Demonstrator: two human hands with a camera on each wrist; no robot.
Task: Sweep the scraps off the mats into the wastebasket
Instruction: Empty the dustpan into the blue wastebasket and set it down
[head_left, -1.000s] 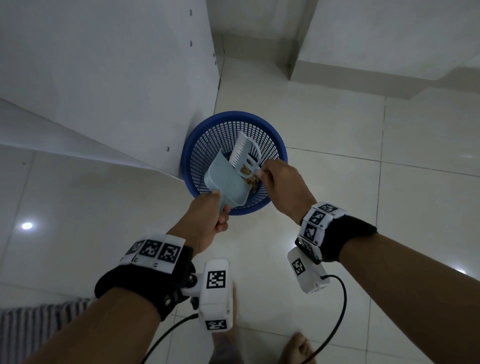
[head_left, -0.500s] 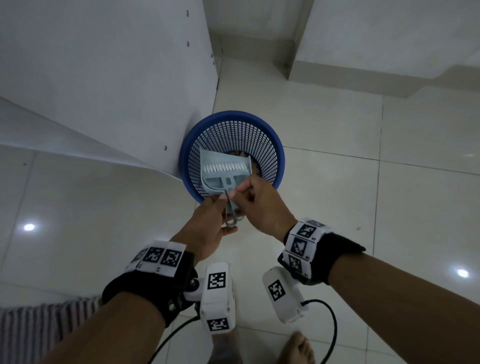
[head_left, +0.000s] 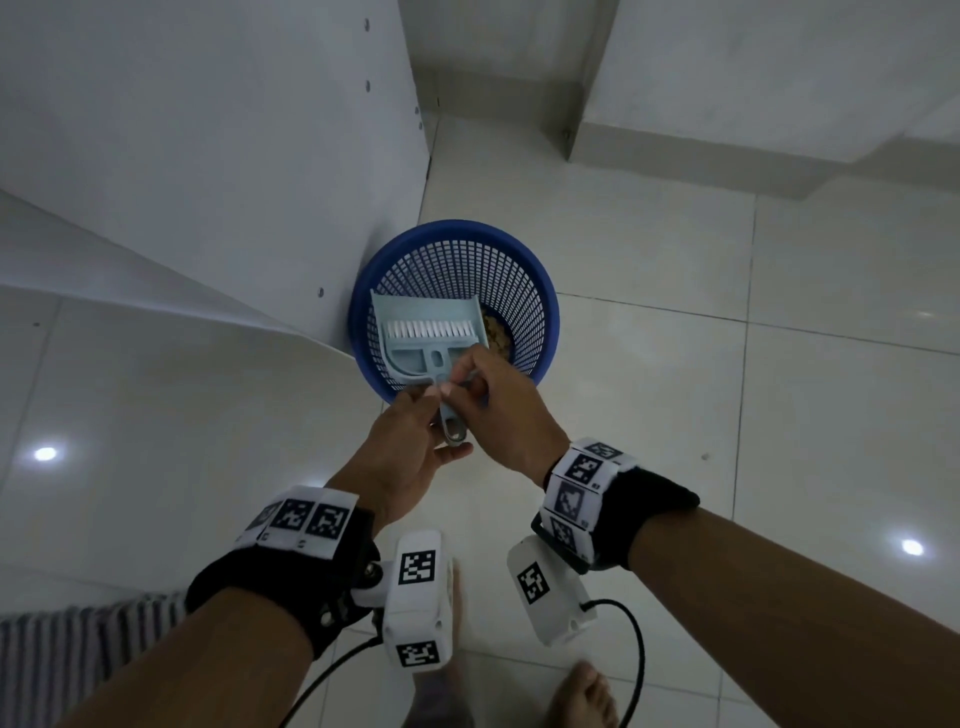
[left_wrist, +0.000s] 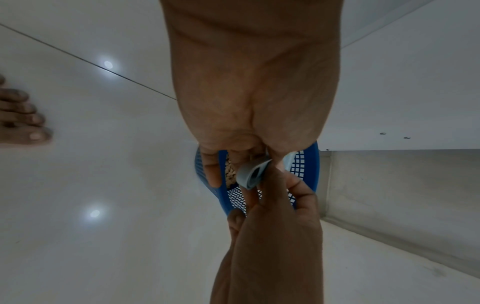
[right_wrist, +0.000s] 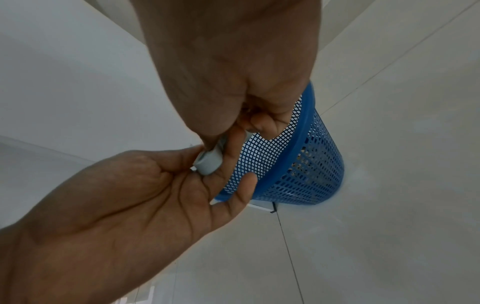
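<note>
Dustpan (head_left: 423, 332) over wastebasket (head_left: 540, 291), hands gripping handle

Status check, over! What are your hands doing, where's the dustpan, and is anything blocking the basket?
Both hands, left and right, pinching the handle. Dustpan with brush nested, over the blue wastebasket. Scraps inside. Nothing blocking.

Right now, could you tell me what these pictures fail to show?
- Basket bottom, head view: dustpan and brush cover most; only some scraps show.
- Handle grip, every view: left hand and right hand overlap it.
- Mats, head view: only a striped corner, cut by the edge.
</note>
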